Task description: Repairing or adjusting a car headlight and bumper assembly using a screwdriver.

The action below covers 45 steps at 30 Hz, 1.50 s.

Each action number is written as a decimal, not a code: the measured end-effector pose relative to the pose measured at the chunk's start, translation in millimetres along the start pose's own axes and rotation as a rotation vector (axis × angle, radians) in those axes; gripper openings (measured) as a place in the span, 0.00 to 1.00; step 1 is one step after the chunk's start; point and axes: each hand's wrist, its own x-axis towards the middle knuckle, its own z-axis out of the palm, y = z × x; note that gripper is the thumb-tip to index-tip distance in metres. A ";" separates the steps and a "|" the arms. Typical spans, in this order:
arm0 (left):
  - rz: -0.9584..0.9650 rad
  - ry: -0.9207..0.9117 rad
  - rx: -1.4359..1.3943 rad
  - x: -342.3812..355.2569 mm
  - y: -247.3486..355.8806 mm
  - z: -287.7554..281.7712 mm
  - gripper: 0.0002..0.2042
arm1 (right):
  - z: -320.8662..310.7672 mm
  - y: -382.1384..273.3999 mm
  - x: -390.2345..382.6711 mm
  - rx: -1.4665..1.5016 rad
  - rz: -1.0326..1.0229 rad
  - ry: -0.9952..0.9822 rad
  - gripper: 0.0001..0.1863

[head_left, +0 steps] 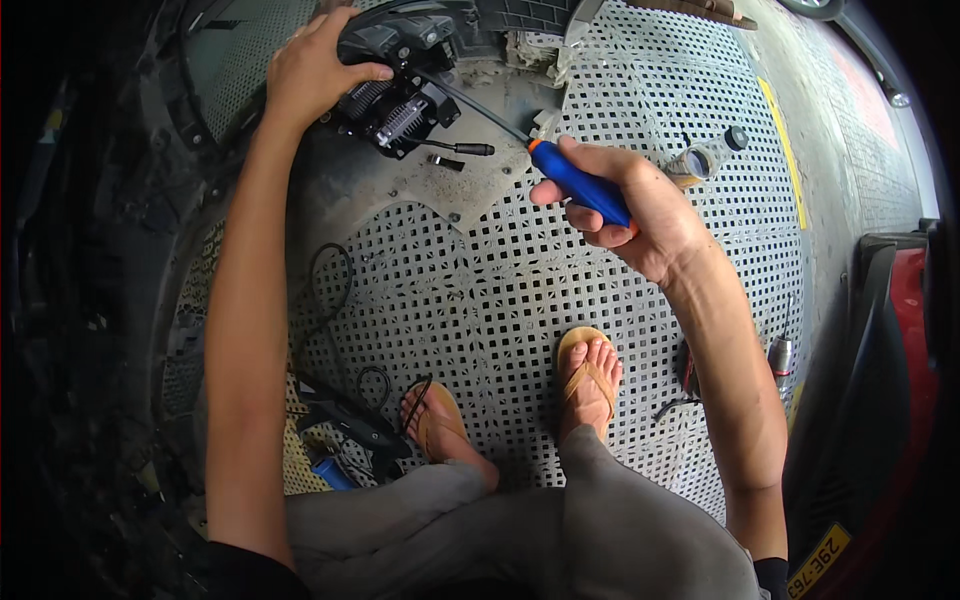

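My left hand grips the edge of a black lamp-like assembly with finned metal heat sinks, its thumb pressed across the top. A short black cable with a plug sticks out from that assembly toward the right. In my right hand is a screwdriver with a blue handle and orange ends, fingers wrapped round it. The long shaft points up and left into the assembly; its tip is hard to make out against the dark parts.
Under the assembly lies a dirty grey panel on perforated floor tiles. A clear bottle with a dark cap lies at the right. Dark cables and a black part lie by my left foot. A red car bumper borders the right.
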 end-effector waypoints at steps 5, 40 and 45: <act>0.036 -0.063 -0.009 2.5 -0.7 1.5 0.42 | 11.6 19.2 -3.4 -1.270 -0.853 0.385 0.19; -0.070 -0.118 -0.047 4.2 16.4 -12.1 0.40 | 3.2 30.8 -4.1 -1.610 -0.884 0.441 0.13; -0.056 -0.097 -0.081 6.0 14.9 -14.3 0.40 | -11.3 1.7 5.8 0.040 -0.013 0.006 0.13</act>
